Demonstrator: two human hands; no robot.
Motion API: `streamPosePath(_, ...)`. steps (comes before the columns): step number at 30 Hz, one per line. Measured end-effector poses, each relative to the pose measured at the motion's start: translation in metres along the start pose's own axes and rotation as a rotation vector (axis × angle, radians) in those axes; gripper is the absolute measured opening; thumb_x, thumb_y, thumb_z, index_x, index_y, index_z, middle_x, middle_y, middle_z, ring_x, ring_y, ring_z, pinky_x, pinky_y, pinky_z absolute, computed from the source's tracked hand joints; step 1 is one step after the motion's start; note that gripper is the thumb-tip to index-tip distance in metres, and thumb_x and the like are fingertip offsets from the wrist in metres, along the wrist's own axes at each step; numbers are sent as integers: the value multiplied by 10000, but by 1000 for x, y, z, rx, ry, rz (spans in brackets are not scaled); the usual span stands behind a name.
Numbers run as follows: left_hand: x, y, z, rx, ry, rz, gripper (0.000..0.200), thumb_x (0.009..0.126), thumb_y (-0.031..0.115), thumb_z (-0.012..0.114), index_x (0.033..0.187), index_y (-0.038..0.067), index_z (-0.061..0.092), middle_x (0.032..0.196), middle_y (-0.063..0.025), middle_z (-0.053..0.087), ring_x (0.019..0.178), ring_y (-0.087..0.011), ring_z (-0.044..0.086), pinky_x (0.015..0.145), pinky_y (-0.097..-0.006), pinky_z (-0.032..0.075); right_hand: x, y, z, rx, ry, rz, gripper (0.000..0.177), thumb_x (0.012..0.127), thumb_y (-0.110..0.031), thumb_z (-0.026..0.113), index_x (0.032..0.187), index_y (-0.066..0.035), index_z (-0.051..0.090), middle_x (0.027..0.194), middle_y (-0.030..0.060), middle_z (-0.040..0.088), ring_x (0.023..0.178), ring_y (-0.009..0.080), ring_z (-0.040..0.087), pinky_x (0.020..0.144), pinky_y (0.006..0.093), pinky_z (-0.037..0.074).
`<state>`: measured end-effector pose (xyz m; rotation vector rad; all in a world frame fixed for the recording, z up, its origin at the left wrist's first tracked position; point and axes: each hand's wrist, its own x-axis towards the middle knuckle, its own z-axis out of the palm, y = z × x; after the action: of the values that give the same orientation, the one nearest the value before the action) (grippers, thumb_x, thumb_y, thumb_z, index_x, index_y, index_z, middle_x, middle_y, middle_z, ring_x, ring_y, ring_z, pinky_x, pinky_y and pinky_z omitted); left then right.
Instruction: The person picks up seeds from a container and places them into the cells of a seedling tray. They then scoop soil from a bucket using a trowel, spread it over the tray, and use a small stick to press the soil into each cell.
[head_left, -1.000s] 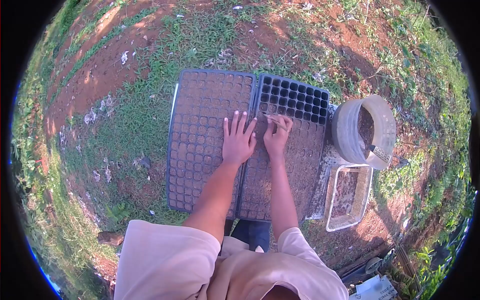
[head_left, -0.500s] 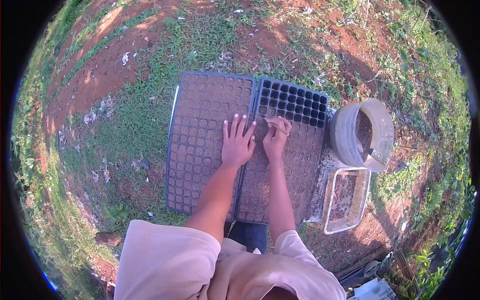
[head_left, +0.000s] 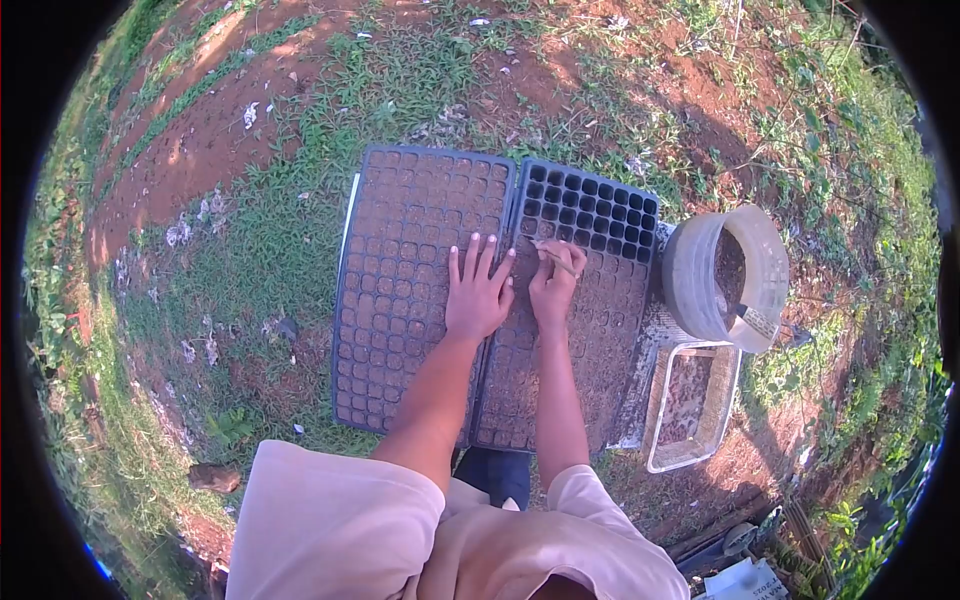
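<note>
My left hand [head_left: 478,298] lies flat with fingers spread on the right part of the soil-filled seedling tray [head_left: 395,270], near the seam between two trays. My right hand [head_left: 553,292] pinches a thin tan stick [head_left: 565,264] over the second seedling tray [head_left: 565,370]. The stick's pale tip points left, close to the cells at the border of filled and bare ones. Dark hollow cells fill this tray's far end; brown soil covers its nearer part. What the tip touches is too small to make out.
Right of the trays stands a translucent round tub [head_left: 695,285] with dark soil and a trowel-like tool [head_left: 755,322] inside. Nearer me is a shallow rectangular plastic container [head_left: 655,462] with small reddish-brown bits in it. Grass and bare red earth surround the trays.
Both hands stay in nearly the same spots, the right one still pinching the stick. Trays and tub appear shifted slightly in the view.
</note>
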<state>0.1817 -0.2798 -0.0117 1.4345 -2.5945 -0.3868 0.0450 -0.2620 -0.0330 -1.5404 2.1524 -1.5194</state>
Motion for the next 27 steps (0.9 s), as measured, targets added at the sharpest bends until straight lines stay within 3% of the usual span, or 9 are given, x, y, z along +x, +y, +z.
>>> streamPosePath(3, 0, 0, 0, -8, -1, -3, 461, 940, 303, 455, 1388, 196, 473, 1504, -124, 309, 1442, -316, 168, 1157, -576, 98, 2, -3, -2, -42, -92, -37, 204, 826, 82, 567, 952, -72, 608, 999, 54, 635, 1049, 301, 497, 951, 397, 378)
streamPosePath(27, -1, 0, 0, -9, 29, 7, 458, 937, 300, 455, 1382, 197, 483, 1491, -130, 331, 1434, -329, 189, 1151, -579, 111, 1, 0, -2, -26, -28, -42, 175, 849, 42, 559, 964, -80, 610, 964, 48, 643, 1045, 296, 490, 958, 397, 361)
